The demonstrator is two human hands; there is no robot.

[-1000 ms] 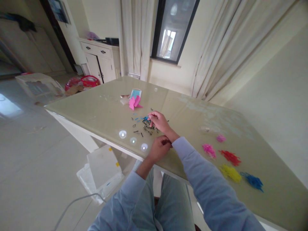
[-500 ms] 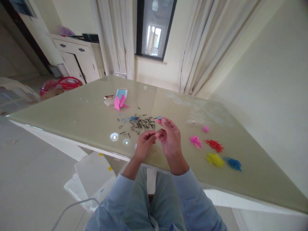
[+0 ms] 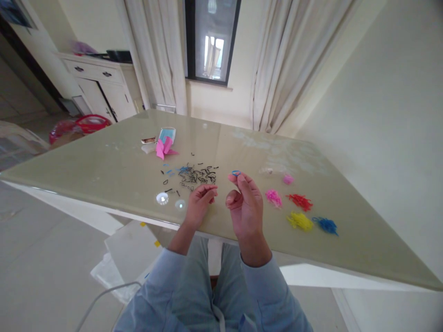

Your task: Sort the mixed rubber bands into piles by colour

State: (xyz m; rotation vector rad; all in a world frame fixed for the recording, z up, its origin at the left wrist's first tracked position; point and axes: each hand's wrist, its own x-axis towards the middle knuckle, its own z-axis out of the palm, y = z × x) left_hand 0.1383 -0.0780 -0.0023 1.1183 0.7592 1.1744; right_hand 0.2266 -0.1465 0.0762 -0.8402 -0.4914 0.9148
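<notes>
A blue rubber band is pinched between the thumb and fingers of my right hand, raised over the table near its front edge. My left hand is apart from it to the left, just in front of a loose heap of black rubber bands. Its thumb and fingers are closed together; whether something small is between them I cannot make out. Some blue bands lie among and beside the black ones. To the right are sorted piles of pink, red, yellow and blue bands.
At the back left of the glossy table lie a face mask, a pink paper piece and a small packet. A small pink bundle sits behind the piles. White sheets lie below the front edge.
My hands have moved apart; they were close together before. The blue band stays in my right hand, now showing as a loop. The whole view has shifted slightly.
</notes>
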